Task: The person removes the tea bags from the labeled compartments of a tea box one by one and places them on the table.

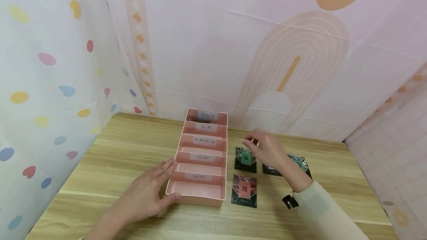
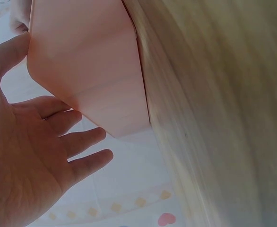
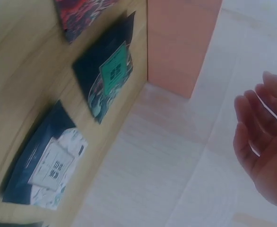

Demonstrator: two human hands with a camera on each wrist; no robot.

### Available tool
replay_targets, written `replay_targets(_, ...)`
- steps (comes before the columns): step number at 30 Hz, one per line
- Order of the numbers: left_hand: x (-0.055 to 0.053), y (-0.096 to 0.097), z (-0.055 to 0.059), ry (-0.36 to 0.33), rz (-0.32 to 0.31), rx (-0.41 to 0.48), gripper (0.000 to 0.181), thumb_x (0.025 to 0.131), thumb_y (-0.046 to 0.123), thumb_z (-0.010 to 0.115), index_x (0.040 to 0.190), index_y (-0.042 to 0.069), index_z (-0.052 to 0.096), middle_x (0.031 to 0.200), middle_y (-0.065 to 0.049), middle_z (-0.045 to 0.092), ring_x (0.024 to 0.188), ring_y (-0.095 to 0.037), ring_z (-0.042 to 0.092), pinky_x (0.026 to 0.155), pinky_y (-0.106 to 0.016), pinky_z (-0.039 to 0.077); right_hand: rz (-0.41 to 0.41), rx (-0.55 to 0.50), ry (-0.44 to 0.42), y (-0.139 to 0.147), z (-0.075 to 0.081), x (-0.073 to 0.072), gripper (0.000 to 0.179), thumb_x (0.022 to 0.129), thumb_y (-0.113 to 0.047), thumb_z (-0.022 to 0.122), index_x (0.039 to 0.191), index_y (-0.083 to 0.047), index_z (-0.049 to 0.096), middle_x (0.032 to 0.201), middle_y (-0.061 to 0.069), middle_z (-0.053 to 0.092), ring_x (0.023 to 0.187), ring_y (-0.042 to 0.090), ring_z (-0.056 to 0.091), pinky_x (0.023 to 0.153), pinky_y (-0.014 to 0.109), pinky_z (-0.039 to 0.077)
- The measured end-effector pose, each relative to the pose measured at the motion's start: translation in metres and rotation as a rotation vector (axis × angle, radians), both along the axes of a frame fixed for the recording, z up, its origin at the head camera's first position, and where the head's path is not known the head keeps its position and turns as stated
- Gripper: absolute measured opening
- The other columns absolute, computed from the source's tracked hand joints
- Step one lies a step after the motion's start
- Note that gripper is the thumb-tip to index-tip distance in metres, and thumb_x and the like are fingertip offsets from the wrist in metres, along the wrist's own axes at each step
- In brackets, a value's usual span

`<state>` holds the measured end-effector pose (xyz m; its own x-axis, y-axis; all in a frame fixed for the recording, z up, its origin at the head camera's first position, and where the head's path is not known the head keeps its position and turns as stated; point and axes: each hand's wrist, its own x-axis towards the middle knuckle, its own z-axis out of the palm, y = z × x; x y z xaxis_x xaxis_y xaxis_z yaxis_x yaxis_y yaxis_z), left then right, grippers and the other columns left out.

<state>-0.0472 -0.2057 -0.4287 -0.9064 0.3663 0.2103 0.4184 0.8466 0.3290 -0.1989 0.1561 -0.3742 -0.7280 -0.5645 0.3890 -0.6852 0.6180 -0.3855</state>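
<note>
A pink box with several labelled compartments stands on the table. My left hand rests against its near left corner, thumb at the front rim and fingers spread along the side. Something dark lies in the farthest compartment. To the right of the box lie a red-labelled tea packet and a green-labelled tea packet. My right hand hovers over the packets, fingers loosely bent and holding nothing. A white-labelled packet lies beside the green one, partly hidden by my right arm in the head view.
Another dark packet with a teal pattern lies behind the right forearm. A black strap piece hangs at the right sleeve. Patterned cloth rises behind the wooden table and at both sides.
</note>
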Motion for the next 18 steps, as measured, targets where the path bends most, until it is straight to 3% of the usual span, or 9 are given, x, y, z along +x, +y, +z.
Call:
replay_targets(11,-0.001,0.001,-0.004,-0.004,0.003,0.007,0.085,0.096,0.058,0.068,0.154,-0.002,0.049,0.162,-0.016,0.044,0.141,-0.044,0.049,0.112,-0.06,0.045,0.0,-0.051,0.023,-0.017,-0.003,-0.009,0.011,0.101,-0.017,0.072,0.105,-0.008,0.077,0.095,0.002,0.073,0.078,0.014,0.065,0.061,0.03,0.053)
replay_targets(18,-0.001,0.0,-0.002,-0.006,0.002,0.008,0.085,0.096,0.057,0.068,0.154,-0.002,0.049,0.161,-0.017,0.045,0.142,-0.045,0.049,0.112,-0.061,0.045,-0.003,-0.092,-0.001,-0.032,-0.001,-0.019,0.016,0.102,-0.015,0.07,0.112,-0.004,0.076,0.101,0.007,0.073,0.09,0.022,0.068,0.075,0.04,0.059)
